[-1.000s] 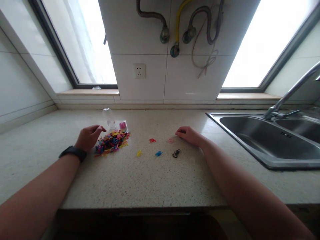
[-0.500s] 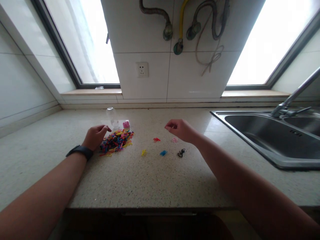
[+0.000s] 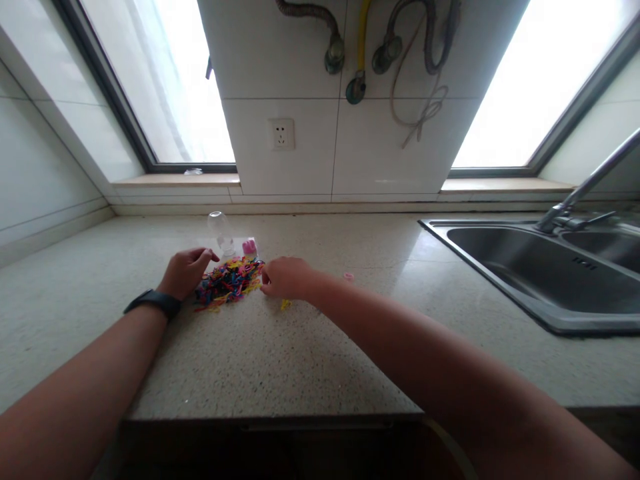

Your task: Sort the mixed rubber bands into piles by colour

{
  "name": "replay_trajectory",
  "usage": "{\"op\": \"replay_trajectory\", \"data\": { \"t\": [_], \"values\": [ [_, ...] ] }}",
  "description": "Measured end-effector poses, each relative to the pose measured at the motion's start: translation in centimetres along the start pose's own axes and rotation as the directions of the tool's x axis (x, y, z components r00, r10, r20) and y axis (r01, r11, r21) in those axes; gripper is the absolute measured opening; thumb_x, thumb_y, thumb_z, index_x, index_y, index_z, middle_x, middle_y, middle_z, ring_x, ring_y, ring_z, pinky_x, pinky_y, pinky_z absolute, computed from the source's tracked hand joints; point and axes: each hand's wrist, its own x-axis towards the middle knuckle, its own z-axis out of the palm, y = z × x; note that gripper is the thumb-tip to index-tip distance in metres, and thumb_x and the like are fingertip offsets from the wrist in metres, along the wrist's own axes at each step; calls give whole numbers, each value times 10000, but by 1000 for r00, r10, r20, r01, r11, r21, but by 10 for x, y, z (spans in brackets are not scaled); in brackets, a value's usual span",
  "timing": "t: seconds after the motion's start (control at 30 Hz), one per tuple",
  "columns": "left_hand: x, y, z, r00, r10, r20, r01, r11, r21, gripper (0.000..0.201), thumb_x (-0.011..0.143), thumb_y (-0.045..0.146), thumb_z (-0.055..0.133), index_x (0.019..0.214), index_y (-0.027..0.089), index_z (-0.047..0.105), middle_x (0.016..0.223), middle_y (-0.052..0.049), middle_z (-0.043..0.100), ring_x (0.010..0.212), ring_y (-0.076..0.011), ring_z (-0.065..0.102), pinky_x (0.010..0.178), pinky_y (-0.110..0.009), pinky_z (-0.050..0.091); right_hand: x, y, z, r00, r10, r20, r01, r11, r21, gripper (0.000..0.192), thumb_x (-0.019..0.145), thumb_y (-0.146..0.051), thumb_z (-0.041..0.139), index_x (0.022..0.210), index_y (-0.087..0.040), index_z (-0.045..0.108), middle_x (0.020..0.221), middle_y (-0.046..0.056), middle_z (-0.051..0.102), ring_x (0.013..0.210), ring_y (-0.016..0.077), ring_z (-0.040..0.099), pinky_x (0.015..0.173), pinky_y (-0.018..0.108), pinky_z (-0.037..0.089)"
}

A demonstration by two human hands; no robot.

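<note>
A heap of small multicoloured rubber bands (image 3: 227, 283) lies on the speckled counter. My left hand (image 3: 187, 270), with a dark watch on its wrist, rests against the heap's left side. Its fingers are loosely curled, and whatever might be in them is hidden. At the heap's right edge is my right hand (image 3: 286, 277), fingers bent down and together; I cannot make out what they pinch. Just below it a few yellow rubber bands (image 3: 285, 304) show. Some pink rubber bands (image 3: 349, 276) lie beyond my right forearm.
Behind the heap stand a clear jar (image 3: 221, 233) and a pink object (image 3: 249, 247). A steel sink (image 3: 500, 267) with a faucet (image 3: 560, 217) is set into the counter on the right. Hoses and valves (image 3: 356, 88) hang on the tiled wall above.
My right hand has swung left from above the pink bands to the heap's edge. Its forearm now covers the red, blue and black bands. My left hand stays by the heap.
</note>
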Motion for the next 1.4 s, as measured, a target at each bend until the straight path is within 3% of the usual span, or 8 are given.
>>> {"op": "replay_trajectory", "data": {
  "t": [0.4,0.7,0.87,1.0,1.17,1.4],
  "values": [
    [-1,3,1,999,38,-3,-38,999,22,446,848,460,430,856,136,736,521,13,459,554,-147,448,569,-259,333,8,2,10,999,27,-25,-27,999,23,285,851,-353,558,985,-179,739,1024,135,728,893,257,672,716,319,490],
    [0,1,2,998,55,-22,-55,998,-6,427,847,447,445,828,136,737,502,16,438,526,-141,435,552,-252,333,11,-4,14,998,62,-27,-62,998,5,298,872,-386,541,1048,-213,709,1109,111,713,980,261,668,773,340,512],
    [1,-1,3,998,56,-21,-57,998,-28,423,855,451,459,818,133,735,551,3,497,524,-134,449,525,-246,322,6,-3,6,998,50,-46,-49,999,10,257,864,-350,552,1000,-218,726,1046,93,725,933,243,671,721,309,481],
    [0,0,4,998,56,-13,-56,998,-33,416,861,440,453,822,137,735,512,14,454,501,-129,415,515,-248,300,-10,10,-12,990,79,-114,-71,995,77,225,866,-349,591,963,-219,748,953,64,734,856,197,663,666,275,424],
    [0,3,4,998,49,-27,-49,999,-20,444,862,459,442,812,133,739,479,19,404,500,-134,405,525,-259,289,-50,33,-31,980,83,-183,-48,981,189,178,879,-303,624,928,-186,749,858,43,722,730,127,607,675,254,390],
    [0,3,3,997,73,-18,-73,997,5,448,860,460,433,796,138,738,494,14,428,532,-143,440,560,-265,311,-91,39,-14,982,94,-165,-71,987,142,148,890,-292,624,930,-221,747,874,22,719,761,137,612,683,264,379]
  ]
}}
